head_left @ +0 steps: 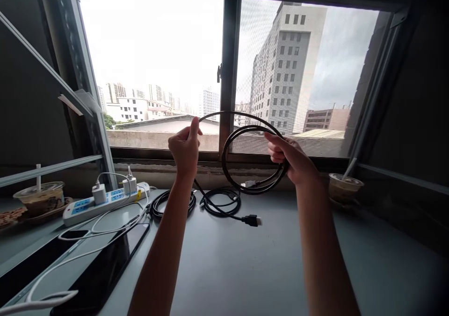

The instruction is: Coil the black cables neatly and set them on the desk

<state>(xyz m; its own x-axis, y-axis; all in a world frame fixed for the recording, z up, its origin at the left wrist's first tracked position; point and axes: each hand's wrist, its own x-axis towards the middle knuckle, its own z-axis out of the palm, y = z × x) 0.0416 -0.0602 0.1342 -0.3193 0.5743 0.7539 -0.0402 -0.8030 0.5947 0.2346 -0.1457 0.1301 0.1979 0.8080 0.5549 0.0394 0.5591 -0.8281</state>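
I hold a black cable [245,116] up in front of the window. My right hand [289,157] is closed round a coil of its loops, which hang down with a silver plug at the bottom. My left hand [185,147] pinches the free run of the same cable between thumb and fingers, and the cable arcs across to the coil. Its tail drops behind my left wrist to a black plug [251,220] lying on the grey desk [245,269].
Two more coiled black cables [220,201] lie on the desk near the sill. At the left are a white power strip [105,199] with chargers, white leads, two dark phones [101,269] and a drink cup [40,197]. Another cup [344,186] stands at the right.
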